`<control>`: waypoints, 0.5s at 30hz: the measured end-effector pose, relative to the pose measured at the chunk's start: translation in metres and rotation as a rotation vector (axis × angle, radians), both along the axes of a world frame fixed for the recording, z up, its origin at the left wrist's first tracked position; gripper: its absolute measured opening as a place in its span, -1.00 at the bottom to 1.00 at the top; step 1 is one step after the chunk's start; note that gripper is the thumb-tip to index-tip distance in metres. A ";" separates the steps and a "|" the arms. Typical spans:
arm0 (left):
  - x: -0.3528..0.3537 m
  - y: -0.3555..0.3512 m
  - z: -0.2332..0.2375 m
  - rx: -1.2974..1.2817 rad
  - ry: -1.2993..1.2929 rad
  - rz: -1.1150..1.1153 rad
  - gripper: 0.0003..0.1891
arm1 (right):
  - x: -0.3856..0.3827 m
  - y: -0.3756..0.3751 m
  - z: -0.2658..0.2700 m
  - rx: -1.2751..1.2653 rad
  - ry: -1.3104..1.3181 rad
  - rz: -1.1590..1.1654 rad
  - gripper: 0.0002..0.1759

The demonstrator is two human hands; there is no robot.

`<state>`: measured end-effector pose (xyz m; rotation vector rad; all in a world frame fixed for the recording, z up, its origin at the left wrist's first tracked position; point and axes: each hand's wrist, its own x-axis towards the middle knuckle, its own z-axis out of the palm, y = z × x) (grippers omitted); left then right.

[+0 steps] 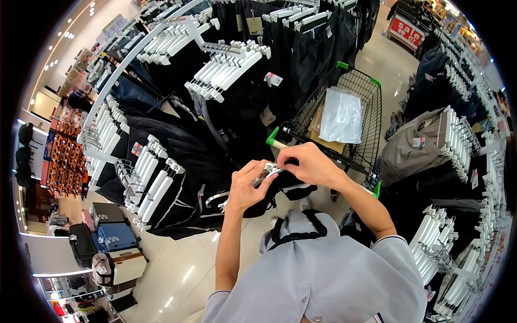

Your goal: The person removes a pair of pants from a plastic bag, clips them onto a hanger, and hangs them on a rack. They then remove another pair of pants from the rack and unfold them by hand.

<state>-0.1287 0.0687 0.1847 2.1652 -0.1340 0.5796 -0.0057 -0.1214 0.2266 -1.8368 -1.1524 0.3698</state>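
Observation:
In front of my chest my left hand [247,185] is closed around a white clip hanger [273,169]. The fingers of my right hand [312,164] pinch at the hanger's right end, close beside the left fingertips. A pale curved hook [215,199] sticks out to the left, just below my left hand. Dark cloth [293,192] shows under my hands, and my fingers hide much of the hanger. Beyond them, black garments [172,132] hang from white hangers [229,72] on a curved rack.
A black wire shopping cart [371,110] with green corners stands ahead to the right, holding a clear plastic bag [341,116] on cardboard. Garment racks [458,145] line the right side. Suitcases [116,237] stand at the lower left. A red sale sign [407,33] is far off.

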 end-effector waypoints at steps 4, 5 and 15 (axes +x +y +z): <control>-0.001 0.006 0.013 0.037 0.007 0.000 -0.70 | 0.009 0.001 0.001 0.085 0.068 0.100 -0.83; -0.002 0.007 0.017 0.039 0.003 0.003 -0.70 | 0.010 0.002 0.000 0.095 0.090 0.129 -0.79; 0.002 0.005 0.055 0.331 0.151 -0.054 -0.70 | 0.008 0.039 -0.052 0.090 0.300 0.334 -0.58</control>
